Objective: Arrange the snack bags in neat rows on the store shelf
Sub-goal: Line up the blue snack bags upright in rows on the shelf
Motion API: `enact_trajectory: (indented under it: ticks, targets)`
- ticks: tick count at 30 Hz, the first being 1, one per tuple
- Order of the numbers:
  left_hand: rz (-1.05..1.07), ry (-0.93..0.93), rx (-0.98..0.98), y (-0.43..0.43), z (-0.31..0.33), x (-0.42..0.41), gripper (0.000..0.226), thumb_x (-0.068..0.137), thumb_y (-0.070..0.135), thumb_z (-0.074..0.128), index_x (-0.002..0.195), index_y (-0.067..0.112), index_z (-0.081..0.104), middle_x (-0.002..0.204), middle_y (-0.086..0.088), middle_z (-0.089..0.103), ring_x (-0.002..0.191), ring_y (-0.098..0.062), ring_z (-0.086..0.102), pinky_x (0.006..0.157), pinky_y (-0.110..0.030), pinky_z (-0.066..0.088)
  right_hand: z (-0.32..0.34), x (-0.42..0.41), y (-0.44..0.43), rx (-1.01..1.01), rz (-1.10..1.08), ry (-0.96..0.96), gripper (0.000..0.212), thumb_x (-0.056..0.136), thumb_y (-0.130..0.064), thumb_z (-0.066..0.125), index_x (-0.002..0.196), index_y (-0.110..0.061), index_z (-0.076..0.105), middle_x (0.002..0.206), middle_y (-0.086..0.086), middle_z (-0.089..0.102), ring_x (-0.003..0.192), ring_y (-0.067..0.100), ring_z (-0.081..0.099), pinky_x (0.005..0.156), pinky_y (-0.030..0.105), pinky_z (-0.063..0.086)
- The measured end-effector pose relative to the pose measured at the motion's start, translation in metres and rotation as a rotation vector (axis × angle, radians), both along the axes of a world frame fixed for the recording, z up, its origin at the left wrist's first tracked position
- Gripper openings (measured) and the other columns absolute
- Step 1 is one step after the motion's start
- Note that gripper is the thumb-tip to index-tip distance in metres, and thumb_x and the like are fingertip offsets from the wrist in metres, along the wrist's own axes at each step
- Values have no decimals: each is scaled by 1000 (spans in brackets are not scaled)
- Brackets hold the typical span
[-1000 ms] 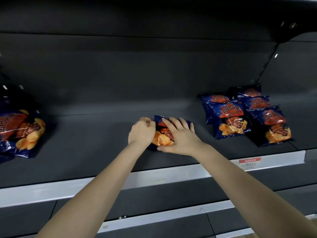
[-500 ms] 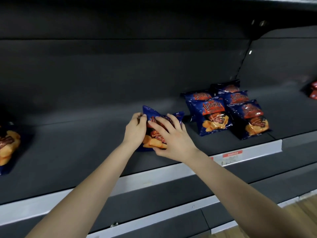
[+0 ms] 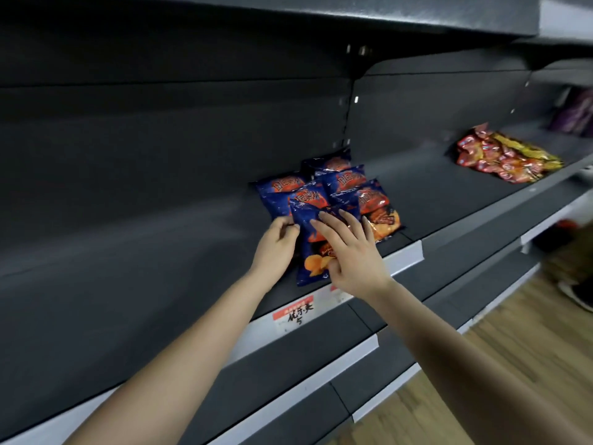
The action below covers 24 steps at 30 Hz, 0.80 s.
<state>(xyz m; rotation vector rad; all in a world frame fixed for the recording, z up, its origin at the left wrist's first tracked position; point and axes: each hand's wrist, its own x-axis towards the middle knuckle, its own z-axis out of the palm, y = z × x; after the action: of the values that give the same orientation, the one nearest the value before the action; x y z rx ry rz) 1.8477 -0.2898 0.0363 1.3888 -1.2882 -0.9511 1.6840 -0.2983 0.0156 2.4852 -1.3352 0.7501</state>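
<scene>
A blue snack bag (image 3: pixel 308 234) with orange chips printed on it lies at the front of the dark shelf (image 3: pixel 160 245), its top edge overlapping a group of several matching blue bags (image 3: pixel 346 184) laid in two rows behind it. My left hand (image 3: pixel 276 244) pinches the bag's left edge with curled fingers. Over the bag's right half lies my right hand (image 3: pixel 351 256), fingers spread across the front and thumb pressed at the lower edge.
A heap of red and yellow snack bags (image 3: pixel 500 157) lies further right on the same shelf. Purple bags (image 3: pixel 577 115) stand at the far right. A white price strip with a red label (image 3: pixel 293 313) runs along the shelf's front edge. Wooden floor shows at the lower right.
Both hands have carried the blue bag rightwards along the shelf to the front of the group of blue bags. The view has swung right too.
</scene>
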Motion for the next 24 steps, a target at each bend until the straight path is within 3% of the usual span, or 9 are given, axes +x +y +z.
enact_trajectory:
  ticks: [2,7,10,12,15,17,20,24]
  targets:
    - [-57,32,40,-4,-4,-9,20,89,28,51,108,29,55,112,3,62,105,-16,61,95,-44,49,-2,-10,-4,14,-8,-7,77,67,-10,46,141,-27,30,145,2,43,134,35,32,107,61,28]
    - [123,-233,-118,-4,-6,-10,40,89,14,53,129,17,50,129,-3,53,117,-17,52,100,-25,38,-9,-10,-5,43,-19,-29,65,77,-15,27,141,-28,28,144,5,44,135,36,34,107,57,30]
    - [275,-320,-140,-1,-5,4,53,89,11,50,141,11,36,143,-10,36,131,-26,35,110,-32,27,-17,-3,-5,73,-26,-55,57,85,-20,26,142,-27,27,146,7,42,137,38,32,106,59,33]
    - [319,-409,-96,0,-7,13,56,89,13,49,143,11,31,145,-13,31,132,-32,30,110,-38,23,-18,2,-5,95,-80,-116,53,93,-36,27,145,-28,26,151,6,34,140,38,25,108,61,28]
    - [353,-510,-57,2,-14,21,57,88,14,50,142,11,32,144,-15,32,129,-37,31,110,-42,23,-15,14,-5,175,-183,-171,79,86,-67,25,151,-25,13,158,9,14,144,40,8,114,57,8]
    - [351,-561,-37,4,-21,21,57,87,14,51,141,10,33,144,-15,32,130,-37,31,112,-42,21,-12,23,-7,185,-240,-155,91,80,-74,29,152,-23,5,159,13,8,144,42,5,113,57,6]
    - [339,-617,-31,5,-27,20,57,86,14,51,140,8,36,144,-13,33,131,-36,31,113,-40,20,-8,32,-12,197,-295,-170,88,84,-62,48,152,-24,7,158,14,8,142,45,7,112,59,12]
    - [336,-668,-59,6,-31,24,53,86,14,51,138,9,40,142,-11,35,128,-35,34,114,-39,20,-5,36,-17,170,-272,-251,78,84,-37,61,150,-23,22,156,13,17,136,46,23,105,57,30]
